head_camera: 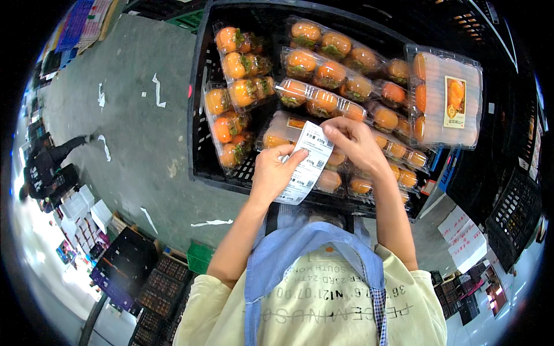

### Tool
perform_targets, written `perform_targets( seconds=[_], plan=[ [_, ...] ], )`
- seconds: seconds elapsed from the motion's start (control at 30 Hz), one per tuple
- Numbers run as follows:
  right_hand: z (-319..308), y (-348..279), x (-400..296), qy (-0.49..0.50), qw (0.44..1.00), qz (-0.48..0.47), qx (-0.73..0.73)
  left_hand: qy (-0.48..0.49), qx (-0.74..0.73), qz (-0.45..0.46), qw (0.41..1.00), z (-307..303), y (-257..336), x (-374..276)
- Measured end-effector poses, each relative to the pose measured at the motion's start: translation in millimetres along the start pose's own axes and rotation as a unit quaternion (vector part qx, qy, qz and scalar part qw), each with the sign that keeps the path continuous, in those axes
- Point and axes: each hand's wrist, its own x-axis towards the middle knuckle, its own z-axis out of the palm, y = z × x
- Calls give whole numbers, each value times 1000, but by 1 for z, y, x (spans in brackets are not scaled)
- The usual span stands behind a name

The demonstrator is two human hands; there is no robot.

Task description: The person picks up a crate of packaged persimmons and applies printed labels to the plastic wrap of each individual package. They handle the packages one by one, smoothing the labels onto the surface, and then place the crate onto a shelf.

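A strip of white printed labels (308, 166) hangs between my hands, over a black plastic crate (223, 181). My left hand (277, 171) pinches the strip's left edge between thumb and fingers. At the strip's upper right corner, the thumb and fingers of my right hand (352, 138) close on the paper. Beneath both hands the crate holds several clear plastic packs of orange persimmons (322, 101). More such packs (229, 125) stand at its left side. A larger pack with a picture label (454, 101) lies on top at the right.
Dark crates (515, 216) stand at the right, near white sheets with red handwriting (463, 238). A green crate (200, 257) and stacked trays of fruit (160, 285) are at the lower left. Another person (47, 168) is at the far left. Paper scraps (158, 91) litter the grey floor.
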Motion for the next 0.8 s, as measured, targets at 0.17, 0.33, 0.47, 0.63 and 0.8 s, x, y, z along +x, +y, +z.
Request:
perform_targets(
  seconds=[0.17, 0.33, 0.47, 0.63, 0.8],
  plan=[
    [0, 4, -12, 22, 992, 95, 84, 2, -35, 13, 999, 10, -9, 7],
    [2, -1, -13, 35, 991, 121, 33, 1, 3, -3, 1000, 16, -4, 2],
    [5, 6, -13, 47, 992, 113, 0, 5, 28, -21, 999, 19, -10, 3],
    [8, 8, -13, 56, 991, 125, -13, 15, 77, -14, 997, 22, -13, 5],
    [5, -1, -14, 35, 991, 121, -43, 51, -42, 66, 996, 28, 1, 0]
  ],
)
